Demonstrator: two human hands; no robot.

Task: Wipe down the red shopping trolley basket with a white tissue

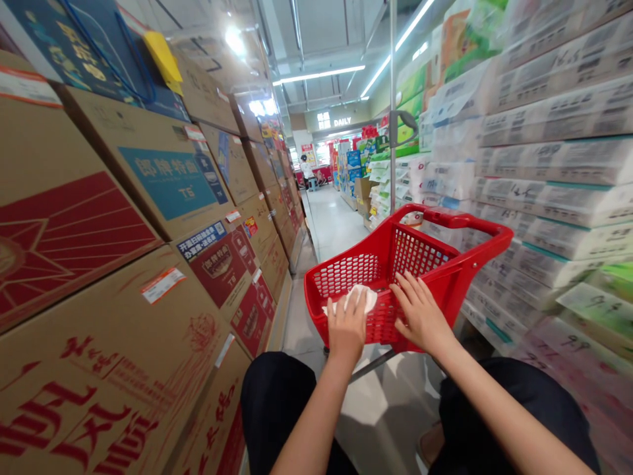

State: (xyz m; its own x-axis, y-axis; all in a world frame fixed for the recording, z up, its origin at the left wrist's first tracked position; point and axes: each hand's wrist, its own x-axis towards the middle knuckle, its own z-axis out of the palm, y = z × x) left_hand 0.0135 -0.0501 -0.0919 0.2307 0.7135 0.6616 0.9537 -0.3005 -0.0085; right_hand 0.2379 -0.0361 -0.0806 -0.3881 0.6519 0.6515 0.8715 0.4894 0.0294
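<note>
A red plastic shopping cart (445, 300) with perforated walls stands in front of me, its handle at the upper right. My left hand (347, 330) is at the cart's near side wall, holding a crumpled white cloth (370, 300) under its fingers. Part of the cloth is hidden by that hand, and whether it is fabric or paper I cannot tell. With fingers spread, my right hand (420, 316) rests against the same side of the basket, nearer the handle end, and nothing shows in it. The part of the basket I can see into shows no goods.
Stacked cardboard cartons (163, 178) line the left side. On the right rise piles of wrapped paper packs (548, 178) with handwritten prices. A thin metal pole (393, 99) stands behind the cart. Down the aisle, a person (307, 173) is near a blue stool (312, 185).
</note>
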